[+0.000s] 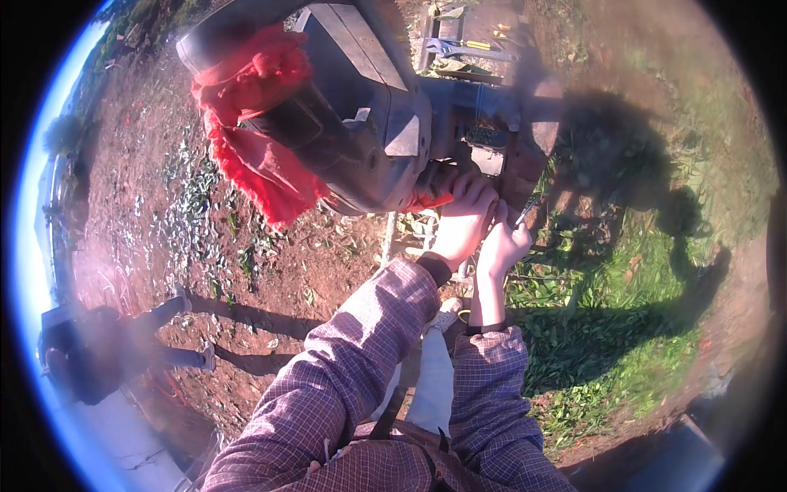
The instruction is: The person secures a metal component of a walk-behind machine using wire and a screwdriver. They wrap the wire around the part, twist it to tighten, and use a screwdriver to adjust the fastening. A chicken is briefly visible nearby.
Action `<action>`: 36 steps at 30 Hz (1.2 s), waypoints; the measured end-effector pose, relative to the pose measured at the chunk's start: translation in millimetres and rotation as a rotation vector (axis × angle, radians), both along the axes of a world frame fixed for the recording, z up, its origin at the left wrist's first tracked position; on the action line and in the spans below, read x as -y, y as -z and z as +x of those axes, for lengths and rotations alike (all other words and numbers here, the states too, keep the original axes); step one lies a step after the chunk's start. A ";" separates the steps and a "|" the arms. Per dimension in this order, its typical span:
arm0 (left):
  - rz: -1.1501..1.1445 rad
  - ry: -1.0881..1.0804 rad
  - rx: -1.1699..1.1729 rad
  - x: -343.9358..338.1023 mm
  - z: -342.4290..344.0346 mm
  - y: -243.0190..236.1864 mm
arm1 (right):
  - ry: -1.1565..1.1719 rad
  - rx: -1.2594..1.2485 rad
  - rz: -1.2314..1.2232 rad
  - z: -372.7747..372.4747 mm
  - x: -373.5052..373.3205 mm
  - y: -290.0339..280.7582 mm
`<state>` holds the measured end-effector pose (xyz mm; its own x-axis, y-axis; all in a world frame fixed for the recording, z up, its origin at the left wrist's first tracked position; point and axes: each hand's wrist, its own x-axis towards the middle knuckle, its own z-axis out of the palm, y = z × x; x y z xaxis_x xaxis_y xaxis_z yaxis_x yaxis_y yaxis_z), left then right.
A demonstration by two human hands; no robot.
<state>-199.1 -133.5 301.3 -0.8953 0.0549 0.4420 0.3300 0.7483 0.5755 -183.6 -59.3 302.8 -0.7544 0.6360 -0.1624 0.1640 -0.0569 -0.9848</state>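
Observation:
A large dark grey machine (402,135) with a boxy, angled metal housing stands in front of me. My left hand (463,221) is pressed to its lower edge, with the fingers curled over a part I cannot make out. Just beside it, on the right, my right hand (502,248) is closed round a thin metal tool (531,208), whose tip points up and to the right. The tool's exact kind is unclear. Close above both hands is a rectangular opening (487,158) in the machine. Red cloth (254,90) with frayed edges is tied round the machine's dark, tube-like part.
On the machine's far side lie an adjustable wrench (447,47) and a yellow-handled tool (477,45). Another person (102,348) stands at the far left. Cut green leaves (574,344) cover the ground at right; bare soil (270,283) and scattered leaves lie at left.

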 end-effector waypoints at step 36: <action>0.006 -0.118 0.312 -4.8 -1.8 -36.8 | -0.754 0.513 -0.330 14.0 -139.2 -32.9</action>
